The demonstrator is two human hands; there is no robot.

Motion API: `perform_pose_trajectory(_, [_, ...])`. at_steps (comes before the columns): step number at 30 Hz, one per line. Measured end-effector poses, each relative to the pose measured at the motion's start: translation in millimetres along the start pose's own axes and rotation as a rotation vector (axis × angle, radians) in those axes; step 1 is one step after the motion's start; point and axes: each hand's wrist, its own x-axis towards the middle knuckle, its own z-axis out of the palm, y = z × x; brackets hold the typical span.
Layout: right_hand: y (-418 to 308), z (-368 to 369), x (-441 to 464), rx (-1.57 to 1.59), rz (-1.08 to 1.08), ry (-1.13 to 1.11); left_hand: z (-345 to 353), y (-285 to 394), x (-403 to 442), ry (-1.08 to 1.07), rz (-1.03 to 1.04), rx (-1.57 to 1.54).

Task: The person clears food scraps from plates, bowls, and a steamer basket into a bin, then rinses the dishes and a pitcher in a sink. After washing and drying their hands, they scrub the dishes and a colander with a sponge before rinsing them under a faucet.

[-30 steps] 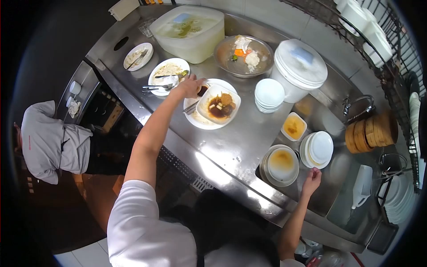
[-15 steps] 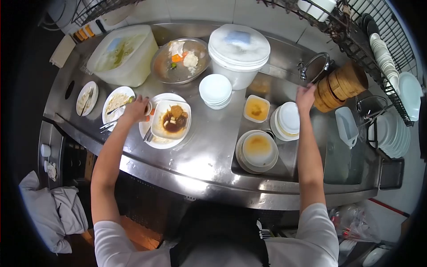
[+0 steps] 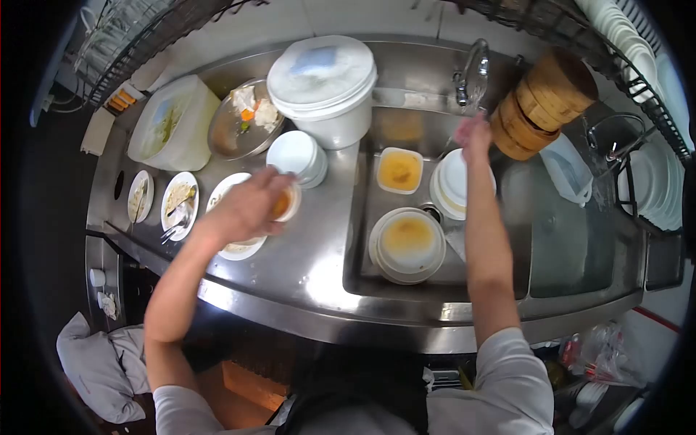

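Pinched in the left hand [image 3: 250, 209], between bent fingers and an opposed thumb: a small, round, white dish with orange-brown sauce inside [image 3: 286, 204], apparently lifted above the shiny stainless-steel counter [image 3: 290, 268]. Too blurred to make out each fingertip on the rim. Just beyond those fingers, a stack of round white bowls [image 3: 297, 161]; under the same hand and largely covered by it, a soiled white plate [image 3: 243, 254].

Likely light and stiff, perhaps ceramic or hard plastic, hard to say which. Probably slick wherever sauce coats the lip, and apt to chip if dropped on steel. Best taken by the clean outer wall, with thumb opposite fingers, and kept fairly level to avoid a spill.

Over on the right hand [image 3: 475, 134], fingers drawn in close together below a curved chrome tap [image 3: 475, 65], but too smeared by motion to tell whether pinching anything. Right of these fingers, near them, stacked round tan bamboo steamers [image 3: 540, 105]; below them, partly behind the forearm, a pile of round white plates [image 3: 446, 192]; to their left, a square white dish with yellow residue [image 3: 399, 171].
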Motion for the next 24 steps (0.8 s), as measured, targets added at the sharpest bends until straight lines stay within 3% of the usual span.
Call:
perform_pose_trajectory(2, [13.1, -1.8, -48.9, -0.212, 0.257, -0.203, 27.4, 27.0, 49.0, -0.001, 0.082, -0.042])
perform_pose_trajectory(3, [8.0, 10.3, -86.4, -0.180, 0.353, -0.179, 46.0, 38.9, 78.6, 0.012, 0.137, -0.036])
perform_pose_trajectory(4, [-3.9, 12.3, -117.0, -0.135, 0.520, -0.357, 58.7, 56.1, 110.0, -0.013, 0.187, -0.054])
perform_pose_trajectory(6, [-8.7, 9.0, -144.3, 0.103, 0.705, -0.462, 93.3, 92.8, 172.6, -0.003, 0.250, -0.090])
perform_pose_trajectory(9, [21.0, -25.5, -123.8, 0.157, 0.560, -0.231, 172.8, 124.8, 267.7, 0.070, 0.217, -0.097])
perform_pose_trajectory(12, [30.3, -61.8, -98.0, 0.177, 0.584, -0.124, 205.8, 140.2, 311.0, 0.110, 0.275, -0.254])
perform_pose_trajectory(19, [45.5, -60.2, -108.5, 0.239, 0.683, -0.033, 201.9, 121.1, 315.7, -0.258, 0.193, -0.511])
perform_pose_trajectory(22, [52.9, -55.6, -111.4, 0.253, 0.633, -0.096, 206.6, 109.9, 301.2, -0.337, 0.112, -1.071])
perform_pose_trajectory(24, [64.7, -56.0, -107.3, 0.255, 0.621, -0.098, 231.6, 104.0, 305.0, -0.299, 0.072, -1.214])
